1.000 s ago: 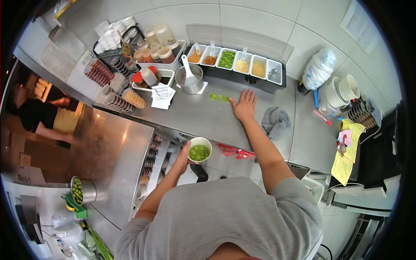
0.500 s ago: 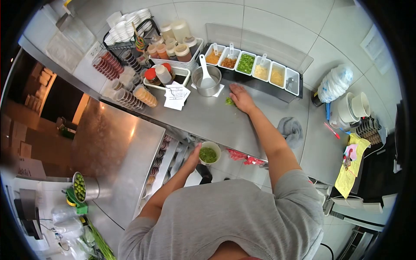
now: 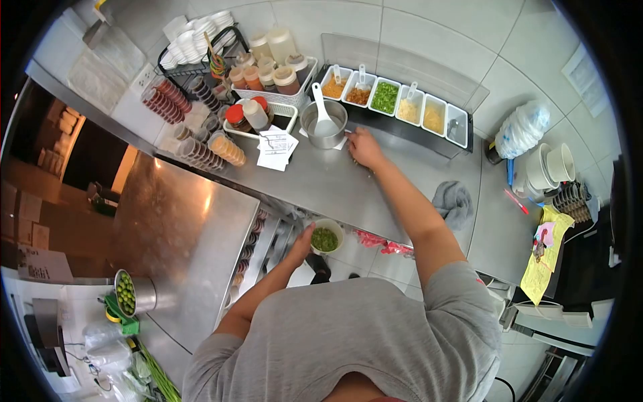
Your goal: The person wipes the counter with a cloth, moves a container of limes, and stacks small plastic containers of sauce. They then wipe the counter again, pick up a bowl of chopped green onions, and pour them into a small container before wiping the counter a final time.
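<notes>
My left hand [image 3: 301,246] is closed on the rim of a white tub [image 3: 341,234] held below the counter's front edge. Chopped greens [image 3: 325,239] fill part of it. On the steel counter, my right hand [image 3: 365,149] is curled with its fingertips down, gathered over the spot of a small pile of chopped greens. The pile is now hidden by the fingers; only a few crumbs show beside them. Just left of this hand stands a steel pot [image 3: 329,139] with a white rice paddle [image 3: 322,107] in it.
Behind my right hand stands a rack of white topping containers [image 3: 384,98]. Paper slips [image 3: 276,149], a basket of bottles [image 3: 289,119] and stacked sauce cups [image 3: 226,149] are at the left. A grey cloth [image 3: 453,204] lies at the right. A pot of limes [image 3: 144,295] stands lower left.
My right hand has gone from flat and stretched out beside the small pile of greens to curled over it, and the pile has gone from sight. My left hand still holds the tub.
</notes>
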Available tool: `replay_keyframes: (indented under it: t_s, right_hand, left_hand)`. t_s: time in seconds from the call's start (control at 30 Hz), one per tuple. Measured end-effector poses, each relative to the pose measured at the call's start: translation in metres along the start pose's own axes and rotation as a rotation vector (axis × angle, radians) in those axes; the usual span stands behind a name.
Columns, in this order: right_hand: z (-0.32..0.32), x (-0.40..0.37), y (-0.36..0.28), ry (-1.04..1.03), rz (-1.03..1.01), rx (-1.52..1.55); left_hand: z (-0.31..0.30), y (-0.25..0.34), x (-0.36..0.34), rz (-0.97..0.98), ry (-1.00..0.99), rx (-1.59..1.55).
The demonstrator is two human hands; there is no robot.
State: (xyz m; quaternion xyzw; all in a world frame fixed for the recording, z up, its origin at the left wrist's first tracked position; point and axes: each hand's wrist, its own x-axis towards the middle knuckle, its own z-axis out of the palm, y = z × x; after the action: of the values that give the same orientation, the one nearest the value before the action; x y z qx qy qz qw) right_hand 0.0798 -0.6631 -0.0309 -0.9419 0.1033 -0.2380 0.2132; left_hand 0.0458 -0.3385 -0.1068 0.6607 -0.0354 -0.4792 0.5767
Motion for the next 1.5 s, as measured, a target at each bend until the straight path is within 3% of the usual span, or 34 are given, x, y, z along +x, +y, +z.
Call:
replay_keyframes:
  t_s: [0.17,0.27,0.37,0.47,0.53,0.63,0.7,0.8,0.9,1.0,1.13,1.23,1.27,1.33,1.5]
  right_hand:
    - [-0.012,0.002,0.004,-0.184,0.063,-0.001]
    - [0.003,-0.002,0.013,0.001,-0.087,-0.028]
    - [0.002,-0.010,0.008,-0.127,-0.101,-0.049]
    - [-0.036,-0.034,-0.003,-0.312,0.072,0.236]
    - [-0.054,-0.076,0.003,0.100,0.064,0.096]
    - [-0.111,-0.142,-0.014,0.394,0.610,-0.531]
    - [-0.125,-0.171,0.003,0.435,0.909,-0.758]
    - [-0.102,-0.187,0.044,0.178,0.811,-0.758]
    - [-0.069,-0.170,0.067,0.176,0.652,-0.583]
    - [-0.108,-0.154,0.013,0.192,0.554,-0.636]
    - [-0.132,-0.193,0.003,0.116,0.781,-0.663]
    - [-0.110,-0.205,0.051,0.325,0.699,-0.502]
    - [-0.099,-0.197,0.061,0.356,0.636,-0.572]
    - [-0.078,-0.167,0.055,0.327,0.558,-0.588]
    - [-0.032,-0.082,0.025,0.348,0.385,-0.418]
  left_hand:
    - [-0.010,-0.007,0.009,0.039,0.017,0.007]
    - [-0.003,0.002,-0.001,0.003,0.008,-0.010]
    - [-0.004,0.003,0.003,0.028,0.001,0.025]
    - [0.000,0.008,-0.002,0.018,0.025,0.011]
    - [0.007,0.026,-0.016,-0.026,0.057,-0.032]
    - [-0.002,0.007,0.002,0.024,0.066,-0.045]
    - [-0.009,-0.013,0.020,0.092,0.088,-0.007]
    - [-0.006,-0.018,0.025,0.078,0.160,0.035]
    - [0.002,-0.011,0.027,0.016,0.161,0.011]
    - [0.001,-0.008,0.029,0.051,0.162,0.030]
    - [-0.011,-0.019,0.040,0.074,0.226,0.076]
    - [-0.006,-0.006,0.025,0.003,0.138,-0.065]
    - [-0.008,-0.012,0.030,0.030,0.124,-0.060]
    - [-0.016,-0.030,0.048,0.087,0.097,-0.045]
    - [0.000,0.000,0.030,-0.063,0.167,-0.067]
